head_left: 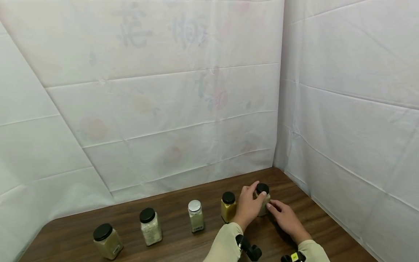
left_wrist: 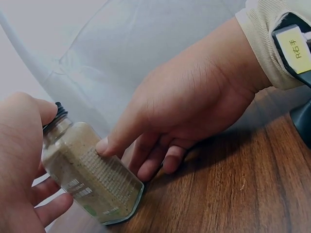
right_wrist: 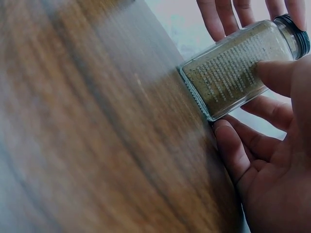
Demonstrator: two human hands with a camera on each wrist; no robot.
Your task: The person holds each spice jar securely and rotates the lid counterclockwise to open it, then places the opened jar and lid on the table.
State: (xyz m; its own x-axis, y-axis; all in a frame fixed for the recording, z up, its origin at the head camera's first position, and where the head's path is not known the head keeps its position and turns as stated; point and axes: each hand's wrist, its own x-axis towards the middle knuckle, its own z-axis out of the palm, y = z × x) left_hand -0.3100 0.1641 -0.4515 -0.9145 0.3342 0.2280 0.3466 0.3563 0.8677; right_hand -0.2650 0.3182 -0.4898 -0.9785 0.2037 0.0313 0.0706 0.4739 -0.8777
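Note:
A squarish glass spice jar [head_left: 263,208] with a black lid [head_left: 262,188] stands at the right end of the table. Its contents look beige and speckled, and small print covers one face of the jar [left_wrist: 99,177] in the left wrist view. My left hand [head_left: 248,205] holds the jar at the top, thumb at the lid and neck, fingers round the far side. Lower down, my right hand [head_left: 288,220] grips the body, its thumb pressed on the printed face. In the right wrist view the base of the jar [right_wrist: 231,73] sits at the wooden surface.
To the left stand a yellow-filled jar [head_left: 228,209] with a black lid, a silver-topped jar [head_left: 196,218], a jar of pale contents [head_left: 151,229] and a tan one [head_left: 109,243]. White cloth [head_left: 183,120] hangs behind and at the right of the brown table [head_left: 176,236].

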